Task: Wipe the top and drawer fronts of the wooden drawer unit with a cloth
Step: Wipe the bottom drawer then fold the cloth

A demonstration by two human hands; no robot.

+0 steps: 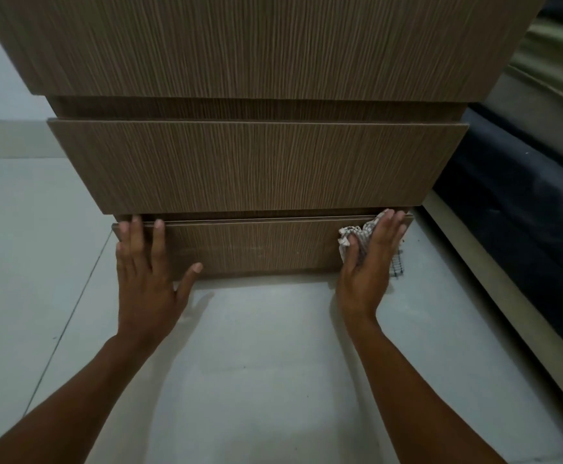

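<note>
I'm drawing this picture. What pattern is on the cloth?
The cloth is whitish with thin dark checked lines, best seen in the head view.

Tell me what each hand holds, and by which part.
Nothing is gripped. The right hand presses the cloth, across its middle, flat against the bottom drawer front; the left hand lies flat on its left end.

Home bedroom: wooden drawer unit beside bed
</note>
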